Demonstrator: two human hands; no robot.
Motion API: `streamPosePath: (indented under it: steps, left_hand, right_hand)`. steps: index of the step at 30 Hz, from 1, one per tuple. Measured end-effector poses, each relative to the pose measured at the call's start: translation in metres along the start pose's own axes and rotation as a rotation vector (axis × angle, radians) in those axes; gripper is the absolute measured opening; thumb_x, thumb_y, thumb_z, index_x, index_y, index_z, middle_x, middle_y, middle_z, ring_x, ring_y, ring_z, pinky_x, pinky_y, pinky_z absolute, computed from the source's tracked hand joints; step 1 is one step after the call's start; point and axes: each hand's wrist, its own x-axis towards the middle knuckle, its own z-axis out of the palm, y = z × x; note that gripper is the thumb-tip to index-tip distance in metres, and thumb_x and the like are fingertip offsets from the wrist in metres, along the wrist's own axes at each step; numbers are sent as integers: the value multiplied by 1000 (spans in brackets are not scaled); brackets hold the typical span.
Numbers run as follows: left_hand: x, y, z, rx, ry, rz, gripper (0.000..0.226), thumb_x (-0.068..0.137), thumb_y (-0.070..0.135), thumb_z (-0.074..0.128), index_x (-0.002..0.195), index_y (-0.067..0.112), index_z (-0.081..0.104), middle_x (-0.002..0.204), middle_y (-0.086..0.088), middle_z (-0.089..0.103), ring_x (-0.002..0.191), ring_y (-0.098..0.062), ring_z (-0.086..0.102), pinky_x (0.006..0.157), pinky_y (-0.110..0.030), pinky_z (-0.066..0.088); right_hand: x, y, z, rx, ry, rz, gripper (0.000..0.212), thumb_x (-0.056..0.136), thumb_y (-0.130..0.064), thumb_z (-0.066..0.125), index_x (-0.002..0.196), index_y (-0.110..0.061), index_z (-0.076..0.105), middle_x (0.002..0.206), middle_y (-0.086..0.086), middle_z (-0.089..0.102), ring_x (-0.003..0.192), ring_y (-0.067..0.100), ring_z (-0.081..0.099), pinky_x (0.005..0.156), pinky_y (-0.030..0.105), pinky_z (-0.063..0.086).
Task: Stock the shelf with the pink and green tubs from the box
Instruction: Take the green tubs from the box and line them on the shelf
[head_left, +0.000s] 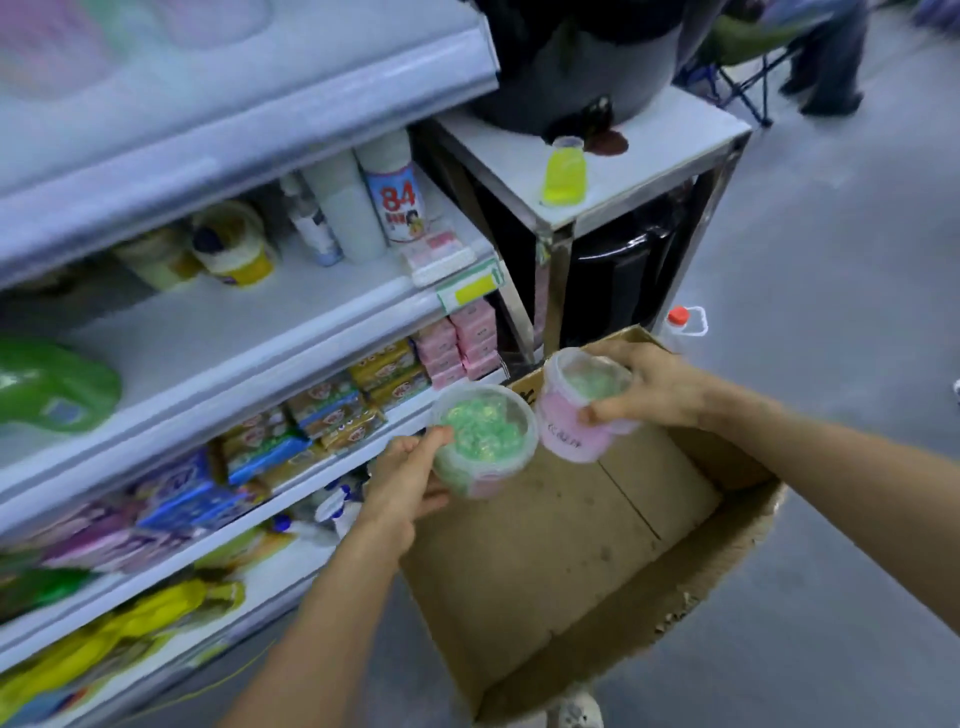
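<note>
I hold two pink and green tubs above an open cardboard box (561, 561). My left hand (402, 486) grips one tub (485, 439) from its left side; green beads show through its clear lid. My right hand (649, 387) grips the other tub (582, 410), tilted, pink wall facing me. The two tubs almost touch. The box's bottom looks bare. The white shelf unit (218, 364) stands to the left, with a free stretch on its middle board.
The shelves carry soap packs (332, 405), pink packets (462, 343), bottles (395, 202) and a green jug (52, 384). A steel stand (597, 171) with a dark urn and a yellow cup (564, 171) is behind the box. A person stands at far right.
</note>
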Motion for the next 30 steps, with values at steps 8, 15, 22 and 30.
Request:
streamPosePath:
  steps: [8, 15, 22, 30]
  left_hand:
    - [-86, 54, -81, -112, 52, 185, 37, 84, 44, 65, 110, 18, 59, 106, -11, 65, 89, -28, 68, 82, -44, 57]
    - [-133, 111, -159, -210, 147, 300, 29, 89, 42, 59, 106, 18, 59, 95, -10, 62, 76, -22, 63, 74, -39, 57]
    - [-148, 157, -224, -297, 221, 340, 24, 87, 44, 60, 95, 21, 60, 90, -8, 54, 76, -27, 58, 82, -45, 55]
    - [-142, 181, -255, -330, 214, 342, 26, 87, 46, 60, 96, 21, 60, 94, -10, 57, 88, -31, 62, 83, -45, 56]
  right_hand:
    - [-29, -126, -19, -96, -62, -219, 77, 69, -37, 83, 135, -29, 45, 126, -8, 54, 106, 8, 56, 87, 22, 48]
    - [-22, -253, -34, -238, 3, -438, 93, 56, -57, 81, 138, -36, 42, 140, -11, 44, 125, 9, 44, 104, 34, 39]
    - [11, -368, -31, -273, 91, -623, 85, 61, -51, 82, 136, -37, 45, 138, -5, 44, 121, 13, 44, 98, 27, 37]
    - [66, -445, -8, -474, 79, -632, 66, 63, -47, 82, 120, -32, 51, 124, -8, 41, 118, 14, 42, 98, 32, 37]
